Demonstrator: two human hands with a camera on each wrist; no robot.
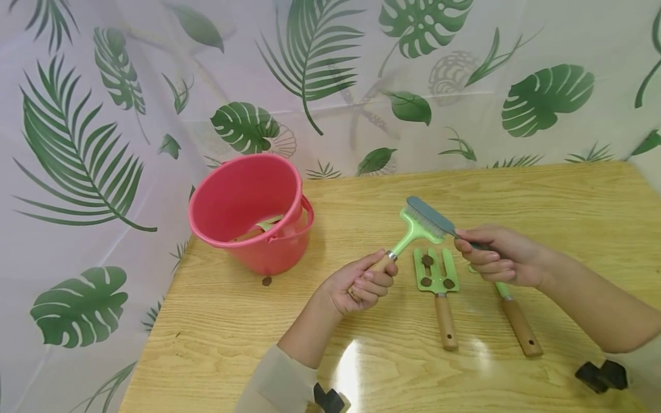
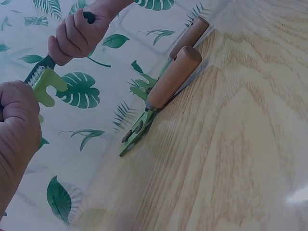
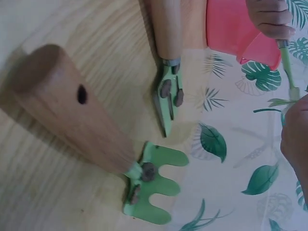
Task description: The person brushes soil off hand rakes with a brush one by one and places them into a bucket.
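My left hand (image 1: 356,284) grips the wooden handle of a small green garden rake (image 1: 411,232), its head raised over the table. In my right hand (image 1: 506,255) is a grey-blue brush (image 1: 431,215), pinched by its handle. The pale bristles lie against the rake's head. In the left wrist view, the rake's scalloped green edge (image 2: 50,86) shows beside the brush. Below the hands, a green garden fork (image 1: 436,281) with brown clumps on it lies on the table. Right of it lies another wooden-handled green tool (image 1: 521,327), its pronged head (image 3: 161,183) also bearing clumps.
A pink-red bucket (image 1: 248,201) stands at the left with a green piece (image 1: 269,222) inside. One dark clump (image 1: 267,281) lies on the wooden table (image 1: 217,344) before it. A leaf-patterned sheet (image 1: 351,86) hangs behind the table and along its left side.
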